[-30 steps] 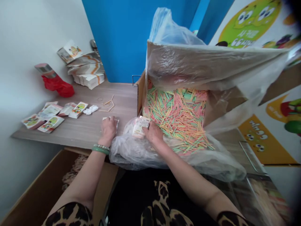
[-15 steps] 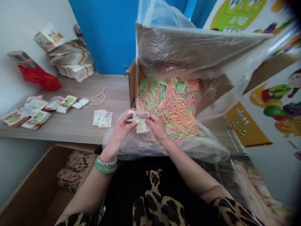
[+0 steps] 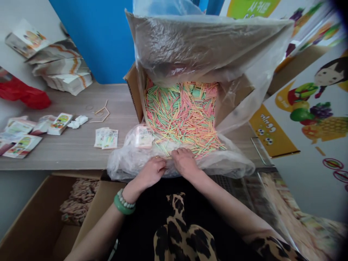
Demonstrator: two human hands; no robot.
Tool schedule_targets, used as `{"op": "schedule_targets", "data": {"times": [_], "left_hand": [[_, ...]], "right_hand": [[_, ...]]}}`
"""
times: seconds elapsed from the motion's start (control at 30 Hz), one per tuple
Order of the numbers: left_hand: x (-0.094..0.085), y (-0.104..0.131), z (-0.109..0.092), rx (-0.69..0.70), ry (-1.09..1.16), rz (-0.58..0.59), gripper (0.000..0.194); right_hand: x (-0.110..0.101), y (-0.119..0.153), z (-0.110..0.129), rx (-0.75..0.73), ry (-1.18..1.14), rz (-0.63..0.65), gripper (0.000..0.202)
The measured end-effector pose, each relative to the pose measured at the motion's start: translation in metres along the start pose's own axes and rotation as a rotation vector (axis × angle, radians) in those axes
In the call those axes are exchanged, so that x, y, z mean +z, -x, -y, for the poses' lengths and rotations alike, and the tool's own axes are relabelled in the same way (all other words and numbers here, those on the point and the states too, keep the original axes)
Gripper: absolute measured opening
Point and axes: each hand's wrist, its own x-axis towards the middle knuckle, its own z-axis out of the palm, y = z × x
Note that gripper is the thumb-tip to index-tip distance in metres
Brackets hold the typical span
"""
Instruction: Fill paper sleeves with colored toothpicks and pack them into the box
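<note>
My left hand point(image 3: 153, 170) rests low at the front of the plastic liner point(image 3: 122, 159), fingers curled together. Close beside it, my right hand point(image 3: 185, 163) is bent palm down over the front edge of the colored sticks point(image 3: 185, 119). A thin pale strip shows between the fingertips of both hands; what they pinch is mostly hidden. Just beyond my left hand, a small stack of printed packets point(image 3: 144, 137) lies on the plastic. The green, pink, yellow and orange sticks fill the lined cardboard box point(image 3: 133, 94).
More printed packets point(image 3: 106, 138) lie on the table point(image 3: 76, 152). Left of them are a crumpled white tissue point(image 3: 78, 122), small cartons point(image 3: 59, 124) and a red bag point(image 3: 24, 94). A cardboard box point(image 3: 32, 217) with bundled packets stands below left. A printed carton point(image 3: 274, 134) is at right.
Both hands have come down toward the front edge of the plastic and left the printed packets, which now lie on the liner. The view has shifted, so the table things appear further left.
</note>
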Motion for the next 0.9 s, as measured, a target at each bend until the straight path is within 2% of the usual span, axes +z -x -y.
{"op": "schedule_targets", "data": {"times": [0.07,0.17,0.27,0.33,0.47,0.57,0.63,0.73,0.8,0.9], "left_hand": [[-0.002,0.004,0.009,0.004,-0.035,0.003,0.02],[-0.009,0.007,0.017,-0.036,0.044,0.006,0.021],[-0.012,0.004,0.018,-0.089,0.136,0.004,0.019],[-0.012,0.001,0.018,-0.12,0.173,-0.005,0.018],[-0.01,-0.004,0.021,-0.174,0.256,-0.012,0.015],[-0.012,-0.005,0.018,-0.231,0.315,-0.034,0.014],[-0.015,-0.008,0.011,-0.203,0.27,-0.059,0.016],[-0.015,-0.021,0.001,-0.043,0.138,-0.093,0.014],[-0.011,-0.031,-0.001,0.036,0.131,-0.081,0.014],[-0.004,-0.042,0.009,0.015,0.189,-0.043,0.017]], "right_hand": [[0.002,0.0,-0.002,-0.004,0.008,-0.002,0.025],[-0.005,-0.009,-0.015,0.072,-0.059,-0.062,0.024],[-0.019,-0.028,-0.026,0.159,-0.114,-0.179,0.028],[-0.024,-0.042,-0.028,0.193,-0.096,-0.188,0.027],[-0.017,-0.062,-0.027,0.209,0.055,-0.132,0.027],[-0.008,-0.064,-0.028,0.119,0.153,-0.146,0.03],[-0.006,-0.064,-0.029,0.054,0.184,-0.154,0.03],[-0.008,-0.066,-0.028,0.008,0.206,-0.163,0.029],[-0.012,-0.07,-0.028,0.014,0.173,-0.133,0.028],[-0.018,-0.08,-0.04,0.083,-0.001,-0.022,0.03]]}}
